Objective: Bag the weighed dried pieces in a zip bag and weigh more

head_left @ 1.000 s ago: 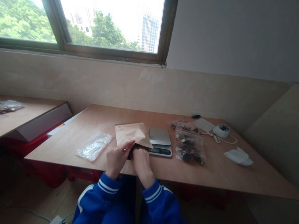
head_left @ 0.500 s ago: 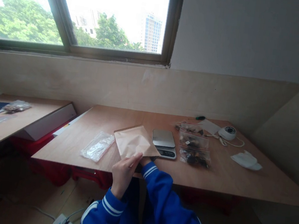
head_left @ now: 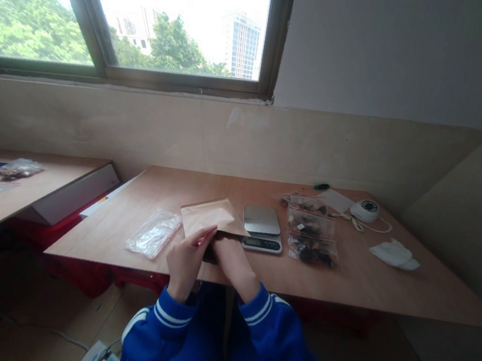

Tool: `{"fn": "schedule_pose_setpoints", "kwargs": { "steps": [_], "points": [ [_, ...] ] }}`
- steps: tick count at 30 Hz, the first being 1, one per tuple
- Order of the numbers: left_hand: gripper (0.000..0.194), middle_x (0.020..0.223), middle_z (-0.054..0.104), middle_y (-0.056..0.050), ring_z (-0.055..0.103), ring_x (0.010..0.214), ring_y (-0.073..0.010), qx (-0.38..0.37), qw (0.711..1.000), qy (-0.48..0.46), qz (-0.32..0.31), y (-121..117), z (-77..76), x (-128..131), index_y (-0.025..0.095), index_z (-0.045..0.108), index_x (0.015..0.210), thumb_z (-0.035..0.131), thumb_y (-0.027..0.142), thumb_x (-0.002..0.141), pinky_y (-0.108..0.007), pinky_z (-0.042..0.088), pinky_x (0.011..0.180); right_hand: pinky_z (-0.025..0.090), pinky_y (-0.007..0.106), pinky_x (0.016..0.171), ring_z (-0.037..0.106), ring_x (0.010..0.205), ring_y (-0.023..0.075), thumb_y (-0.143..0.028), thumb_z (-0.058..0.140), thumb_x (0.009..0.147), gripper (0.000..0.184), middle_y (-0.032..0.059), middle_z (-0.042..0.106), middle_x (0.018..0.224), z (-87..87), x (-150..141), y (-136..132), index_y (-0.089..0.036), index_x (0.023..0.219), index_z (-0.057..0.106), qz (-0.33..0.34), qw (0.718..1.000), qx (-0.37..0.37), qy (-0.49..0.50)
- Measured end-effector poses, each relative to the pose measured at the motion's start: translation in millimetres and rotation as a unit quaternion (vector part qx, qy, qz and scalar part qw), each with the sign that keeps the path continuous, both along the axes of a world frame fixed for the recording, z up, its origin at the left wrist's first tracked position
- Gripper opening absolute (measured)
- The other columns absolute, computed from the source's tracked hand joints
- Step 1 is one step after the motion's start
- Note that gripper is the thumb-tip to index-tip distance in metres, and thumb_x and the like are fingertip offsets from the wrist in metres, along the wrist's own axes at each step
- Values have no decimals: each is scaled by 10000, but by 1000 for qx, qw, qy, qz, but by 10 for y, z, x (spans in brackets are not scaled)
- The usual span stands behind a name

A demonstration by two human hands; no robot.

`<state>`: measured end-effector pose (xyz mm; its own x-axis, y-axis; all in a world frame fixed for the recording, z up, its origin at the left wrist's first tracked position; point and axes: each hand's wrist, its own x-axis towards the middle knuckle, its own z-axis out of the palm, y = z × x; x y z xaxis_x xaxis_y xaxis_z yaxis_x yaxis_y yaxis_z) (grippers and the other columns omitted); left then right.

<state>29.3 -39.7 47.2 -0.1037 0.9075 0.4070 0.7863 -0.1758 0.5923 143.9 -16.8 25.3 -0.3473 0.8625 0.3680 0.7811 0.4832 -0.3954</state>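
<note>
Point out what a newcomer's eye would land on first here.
Probably the tan paper bag beside the scale, its near edge pinched by the left hand while the right hand is partly hidden at its opening. After that, the bright window at upper left, then the white dome camera near the far right corner of the table.

From the paper bag (head_left: 210,215) over the table (head_left: 386,289), the left hand (head_left: 187,254) and right hand (head_left: 229,255) are at six o'clock, a plastic bag (head_left: 154,234) at eight, the scale (head_left: 262,229) just beside at three, packed bags (head_left: 318,225) farther out, the camera (head_left: 365,210) at two. Another table (head_left: 47,187) stands at nine, the window (head_left: 124,17) behind at eleven.
</note>
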Motion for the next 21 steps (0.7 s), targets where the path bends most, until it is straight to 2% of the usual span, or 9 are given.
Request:
{"fn": "schedule_pose_setpoints", "kwargs": {
  "steps": [3, 6, 12, 17, 21],
  "points": [
    [231, 731, 744, 26, 674, 678, -163, -19, 999, -30, -3, 53, 46, -55, 352, 727, 1002, 586, 430, 836, -216, 423, 570, 512, 391, 842, 667, 927, 264, -16, 441, 875, 293, 150, 698, 1042, 102, 63, -182, -116, 1049, 654, -2, 997, -2, -71],
    [234, 781, 756, 36, 684, 707, -161, -30, 997, -65, -39, 82, 68, -99, 348, 734, 980, 599, 447, 817, -222, 468, 633, 508, 362, 826, 655, 922, 232, -18, 447, 876, 309, 116, 693, 1059, 134, 115, -289, -151, 1078, 640, 3, 992, 12, -125],
    [190, 895, 761, 51, 700, 787, -165, -35, 992, -80, -94, 122, 147, -127, 338, 743, 937, 610, 394, 813, -223, 495, 686, 468, 381, 878, 614, 942, 226, -15, 462, 867, 312, 88, 699, 1008, 123, 248, -316, -167, 1076, 636, -6, 993, 54, -101],
    [188, 824, 764, 45, 705, 753, -175, -46, 994, -61, -81, 164, 218, -128, 336, 749, 915, 623, 414, 801, -223, 481, 612, 417, 416, 994, 582, 1030, 224, 34, 444, 835, 383, 89, 680, 1065, 177, 347, -330, -166, 1109, 622, 9, 993, 86, -80],
    [193, 815, 764, 35, 703, 741, -177, -46, 993, -63, -87, 166, 213, -141, 331, 750, 920, 628, 417, 798, -230, 494, 622, 380, 441, 1058, 554, 1135, 215, 70, 405, 811, 467, 85, 659, 1153, 181, 399, -358, -175, 1157, 601, 32, 994, 85, -59]
  ]
}}
